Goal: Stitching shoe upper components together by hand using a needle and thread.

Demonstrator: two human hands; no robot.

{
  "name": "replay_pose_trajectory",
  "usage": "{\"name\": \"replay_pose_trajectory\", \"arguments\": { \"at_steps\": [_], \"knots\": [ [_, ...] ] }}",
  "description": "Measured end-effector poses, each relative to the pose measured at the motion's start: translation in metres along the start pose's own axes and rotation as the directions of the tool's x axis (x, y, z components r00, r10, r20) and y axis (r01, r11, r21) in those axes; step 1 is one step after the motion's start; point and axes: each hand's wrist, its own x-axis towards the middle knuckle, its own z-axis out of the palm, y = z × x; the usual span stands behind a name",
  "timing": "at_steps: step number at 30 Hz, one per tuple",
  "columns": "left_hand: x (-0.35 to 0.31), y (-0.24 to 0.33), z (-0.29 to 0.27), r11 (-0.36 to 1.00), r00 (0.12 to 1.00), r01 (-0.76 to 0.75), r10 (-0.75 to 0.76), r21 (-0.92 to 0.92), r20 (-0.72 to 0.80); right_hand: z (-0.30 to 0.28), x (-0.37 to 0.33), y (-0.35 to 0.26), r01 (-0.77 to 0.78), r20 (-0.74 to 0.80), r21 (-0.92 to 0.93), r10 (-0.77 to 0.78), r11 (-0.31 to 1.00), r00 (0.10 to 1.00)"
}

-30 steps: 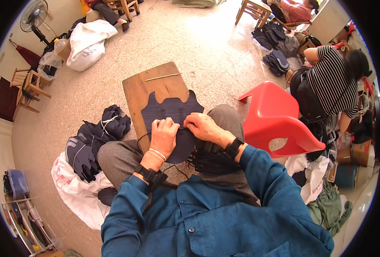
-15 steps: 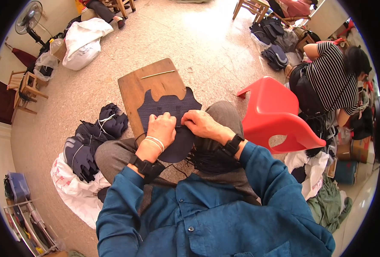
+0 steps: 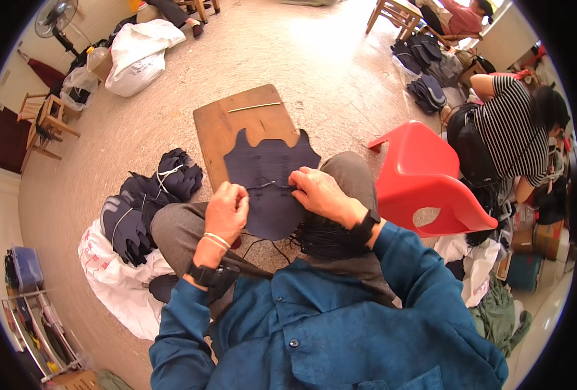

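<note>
A dark navy cut-out piece [image 3: 274,220], like a shoe upper with pointed horns at its far edge, lies over the near part of a wooden board [image 3: 236,133] and between my knees. Across its middle runs a thin black cord [image 3: 266,184] with a small loop or crossing at the centre. My left hand [image 3: 226,213] is closed in a pinch at the cord's left end. At its right end, the fingers of my right hand [image 3: 327,195] pinch the cord, close against the piece. A bunch of black cords [image 3: 331,239] hangs by my right thigh.
A thin rod [image 3: 255,107] rests on the board. Tied bundles of dark pieces [image 3: 123,227] sit on a white sack [image 3: 116,292] at my left. On the right stand a red plastic chair [image 3: 425,175] and a person in a striped top [image 3: 512,127], bending away.
My hands have drawn apart, the left one moving left and nearer to me, baring the cord across the piece. The whole view has shifted slightly.
</note>
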Motion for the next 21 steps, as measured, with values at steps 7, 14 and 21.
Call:
{"name": "replay_pose_trajectory", "arguments": {
  "at_steps": [7,14,21],
  "knots": [
    [-0.001,-0.002,-0.005,0.985,1.000,-0.017,0.019,-0.171,0.009,-0.016,-0.023,-0.020,-0.099,-0.006,0.044,0.099,0.994,0.995],
    [0.001,0.010,-0.003,0.968,0.998,0.027,-0.015,-0.249,0.053,-0.003,-0.040,-0.020,-0.106,-0.012,-0.120,0.105,0.987,0.994],
    [0.007,-0.019,0.019,0.929,0.978,0.195,-0.159,-0.314,0.137,-0.003,-0.059,-0.035,-0.614,0.340,0.490,0.513,0.619,0.788]
  ]
}}
